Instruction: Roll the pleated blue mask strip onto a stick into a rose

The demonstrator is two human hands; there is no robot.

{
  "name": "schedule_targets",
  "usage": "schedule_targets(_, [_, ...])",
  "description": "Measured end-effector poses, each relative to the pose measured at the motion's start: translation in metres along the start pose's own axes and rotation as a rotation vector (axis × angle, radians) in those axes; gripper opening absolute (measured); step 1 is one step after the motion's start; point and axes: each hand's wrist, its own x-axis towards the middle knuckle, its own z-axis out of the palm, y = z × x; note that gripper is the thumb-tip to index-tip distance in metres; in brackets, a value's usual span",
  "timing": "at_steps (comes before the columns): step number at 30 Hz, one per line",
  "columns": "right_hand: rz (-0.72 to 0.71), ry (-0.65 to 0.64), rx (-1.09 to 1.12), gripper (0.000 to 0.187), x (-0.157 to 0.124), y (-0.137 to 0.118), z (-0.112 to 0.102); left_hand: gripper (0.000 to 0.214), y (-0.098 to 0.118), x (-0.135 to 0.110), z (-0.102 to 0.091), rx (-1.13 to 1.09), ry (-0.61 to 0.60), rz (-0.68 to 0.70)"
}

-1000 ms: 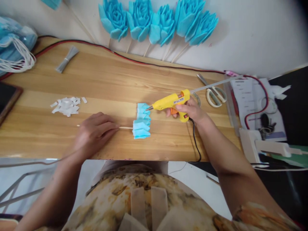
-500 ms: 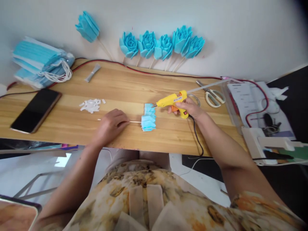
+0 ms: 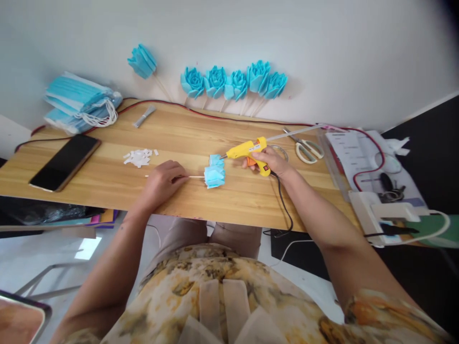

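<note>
My left hand (image 3: 165, 180) is closed around a thin wooden stick (image 3: 195, 177) that lies level just above the table. On the stick's right end sits a blue folded piece of mask fabric (image 3: 214, 177), partly wrapped, with a loose flap at its far side. My right hand (image 3: 267, 161) grips a yellow hot glue gun (image 3: 247, 150), fingers round the handle by the orange trigger. Its metal nozzle points left and is at the flap; whether it touches cannot be made out. A clear glue stick (image 3: 294, 132) pokes out of the gun's back.
Several blue fabric flowers (image 3: 215, 82) on sticks lean against the wall. Face masks (image 3: 81, 100), a phone (image 3: 65, 162), white scraps (image 3: 138, 157) and a bundle of grey strips (image 3: 145, 116) lie left. Scissors (image 3: 307, 148) and a white power strip (image 3: 373, 215) are right. The gun's black cord (image 3: 285, 200) hangs over the edge.
The camera view has shifted, so everything sits slightly differently in the picture. The glue gun's nozzle stays near the blue fabric's far flap. Both hands keep their holds.
</note>
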Motion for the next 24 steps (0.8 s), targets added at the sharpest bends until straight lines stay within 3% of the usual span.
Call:
schedule_targets(14, [-0.022, 0.043, 0.008, 0.051, 0.0039, 0.0001, 0.0049, 0.026, -0.0018, -0.0007, -0.0004, -0.011, -0.01, 0.015])
schedule_targets(20, [0.036, -0.057, -0.037, 0.049, 0.005, 0.0017, 0.0025, 0.026, 0.0005, -0.0007, -0.002, -0.019, -0.025, 0.027])
schedule_targets(24, [-0.035, -0.072, -0.005, 0.048, -0.0008, 0.0038, 0.0037, 0.022, 0.0023, -0.0016, -0.0025, -0.006, -0.015, 0.073])
